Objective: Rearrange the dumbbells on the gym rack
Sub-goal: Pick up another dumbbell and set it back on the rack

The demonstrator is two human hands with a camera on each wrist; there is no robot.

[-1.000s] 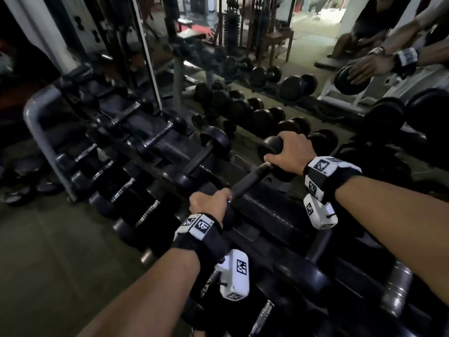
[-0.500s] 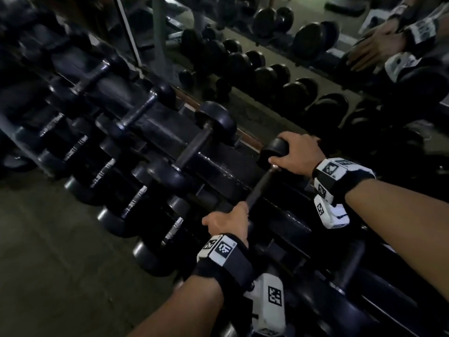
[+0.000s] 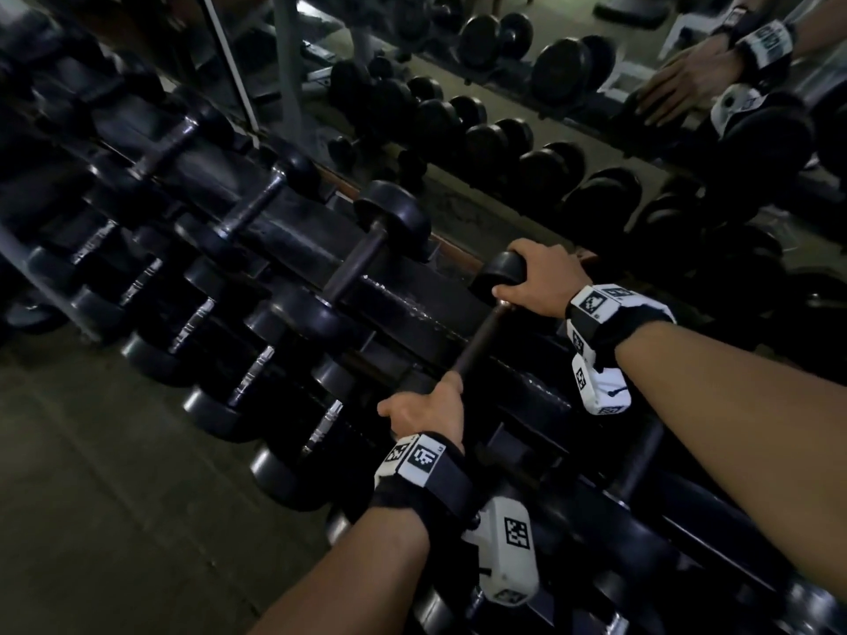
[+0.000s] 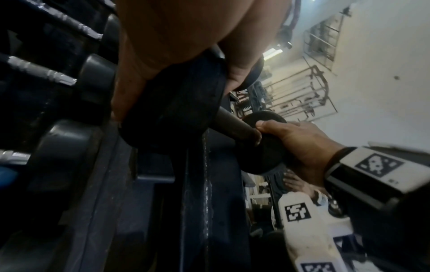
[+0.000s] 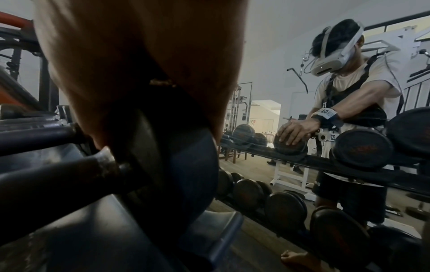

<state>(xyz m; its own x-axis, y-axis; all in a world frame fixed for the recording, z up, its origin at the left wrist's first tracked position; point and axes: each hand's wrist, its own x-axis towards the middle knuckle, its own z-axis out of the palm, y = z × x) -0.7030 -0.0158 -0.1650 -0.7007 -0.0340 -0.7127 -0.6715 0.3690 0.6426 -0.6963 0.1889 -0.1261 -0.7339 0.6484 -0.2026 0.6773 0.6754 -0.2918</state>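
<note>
A small black dumbbell (image 3: 479, 341) lies across the top tier of the dark rack (image 3: 412, 304), handle pointing away from me. My left hand (image 3: 426, 410) grips its near head (image 4: 177, 103), fingers curled over the disc. My right hand (image 3: 536, 277) cups the far head (image 4: 263, 147), thumb beside the handle (image 5: 58, 180). In the right wrist view my palm covers the top of that head (image 5: 181, 165). I cannot tell whether the dumbbell's weight rests on the rails.
A larger dumbbell (image 3: 366, 254) sits just left on the same tier, with two more further left. Chrome-handled dumbbells (image 3: 247, 378) fill the lower tier. A mirror (image 3: 504, 130) behind the rack reflects dumbbells and me. Bare floor (image 3: 114, 497) lies at left.
Both hands keep their hold. The dumbbell's near end has swung right, so its handle lies more in line with its neighbours. My view has dipped closer to the rack.
</note>
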